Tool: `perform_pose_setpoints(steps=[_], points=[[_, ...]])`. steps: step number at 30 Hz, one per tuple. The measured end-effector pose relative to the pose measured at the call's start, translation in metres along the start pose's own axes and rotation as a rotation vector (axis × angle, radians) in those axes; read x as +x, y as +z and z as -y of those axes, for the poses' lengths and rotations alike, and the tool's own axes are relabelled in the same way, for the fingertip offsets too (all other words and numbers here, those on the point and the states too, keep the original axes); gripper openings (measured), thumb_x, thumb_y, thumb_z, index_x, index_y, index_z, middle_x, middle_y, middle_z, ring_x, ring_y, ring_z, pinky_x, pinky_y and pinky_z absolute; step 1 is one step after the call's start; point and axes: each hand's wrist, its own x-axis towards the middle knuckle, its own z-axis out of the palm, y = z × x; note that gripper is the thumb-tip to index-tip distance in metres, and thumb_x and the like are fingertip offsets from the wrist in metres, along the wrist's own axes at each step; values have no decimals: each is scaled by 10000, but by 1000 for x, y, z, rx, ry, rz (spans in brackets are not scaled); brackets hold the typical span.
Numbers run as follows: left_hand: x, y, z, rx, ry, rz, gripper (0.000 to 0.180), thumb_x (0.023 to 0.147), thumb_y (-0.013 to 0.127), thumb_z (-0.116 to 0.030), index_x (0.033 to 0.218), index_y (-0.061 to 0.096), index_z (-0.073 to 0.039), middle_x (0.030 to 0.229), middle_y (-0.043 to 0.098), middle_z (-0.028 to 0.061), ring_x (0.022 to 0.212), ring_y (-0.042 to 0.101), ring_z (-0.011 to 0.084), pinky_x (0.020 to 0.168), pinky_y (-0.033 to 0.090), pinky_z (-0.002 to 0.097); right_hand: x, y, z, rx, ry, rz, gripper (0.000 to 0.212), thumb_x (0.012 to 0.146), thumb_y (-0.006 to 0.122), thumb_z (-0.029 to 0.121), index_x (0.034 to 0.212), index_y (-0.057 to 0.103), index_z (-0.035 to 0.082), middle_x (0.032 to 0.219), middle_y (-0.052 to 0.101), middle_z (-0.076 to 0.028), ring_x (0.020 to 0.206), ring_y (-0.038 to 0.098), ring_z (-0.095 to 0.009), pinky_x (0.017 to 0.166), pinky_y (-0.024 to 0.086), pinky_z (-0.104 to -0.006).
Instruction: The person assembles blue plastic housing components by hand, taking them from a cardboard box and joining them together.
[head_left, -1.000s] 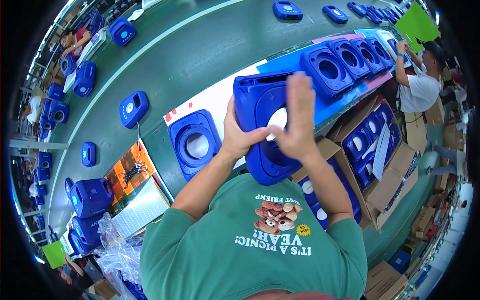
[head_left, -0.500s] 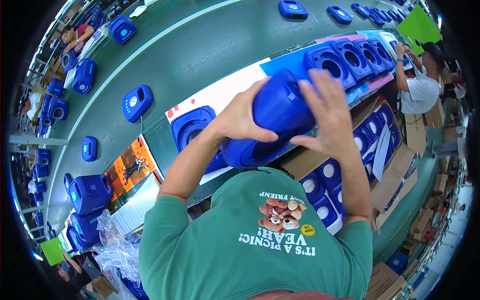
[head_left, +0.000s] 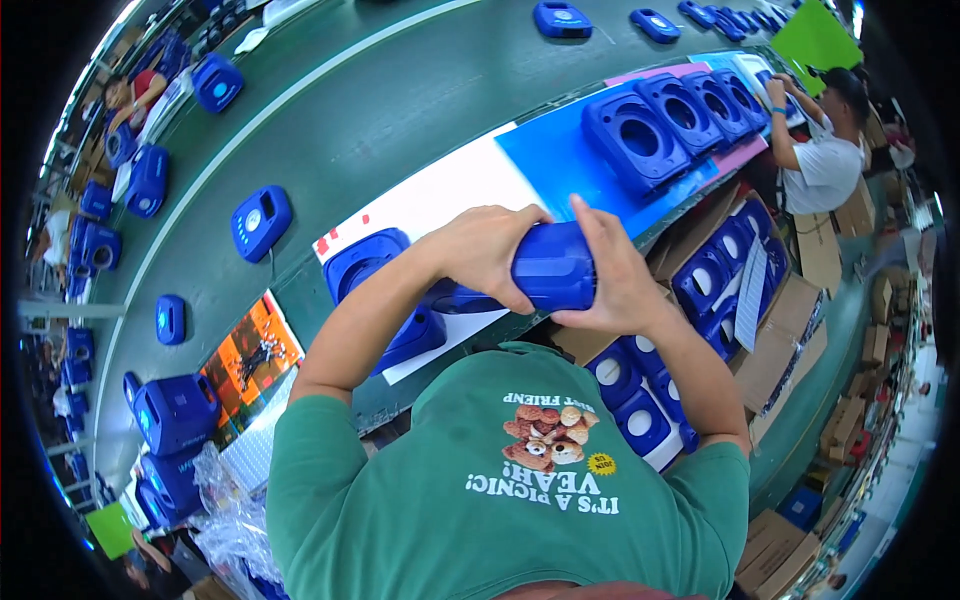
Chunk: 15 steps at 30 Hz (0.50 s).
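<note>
Blue housing [head_left: 545, 268] lowered from upright toward chest, turned sideways; both hands now wrapping it.

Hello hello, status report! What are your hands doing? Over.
Left hand and right hand both gripping a blue plastic shell. Held above the table. Another blue shell sits underneath.

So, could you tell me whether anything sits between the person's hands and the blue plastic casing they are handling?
Nothing visible does. The left hand and the right hand both grip the blue casing directly, bare skin on plastic, holding it above the white sheet on the bench.
</note>
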Motion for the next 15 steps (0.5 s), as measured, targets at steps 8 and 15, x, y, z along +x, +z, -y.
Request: perform_pose_setpoints(steps=[8, 15], points=[[-7, 37, 24, 154, -51, -61, 778, 502, 759, -279, 1177, 493, 2, 1047, 598, 207, 980, 582, 367, 848, 467, 417, -25, 4, -4, -59, 225, 101, 1055, 554, 828, 398, 1402, 325, 25, 1328, 400, -211, 1236, 395, -380, 1047, 317, -470], [5, 30, 2, 354, -132, -219, 594, 517, 720, -235, 1020, 528, 17, 892, 592, 175, 873, 595, 342, 796, 476, 413, -16, 16, 7, -573, 84, 18, 975, 738, 534, 672, 1378, 342, -39, 1422, 366, -199, 1349, 300, -342, 1092, 133, -576]])
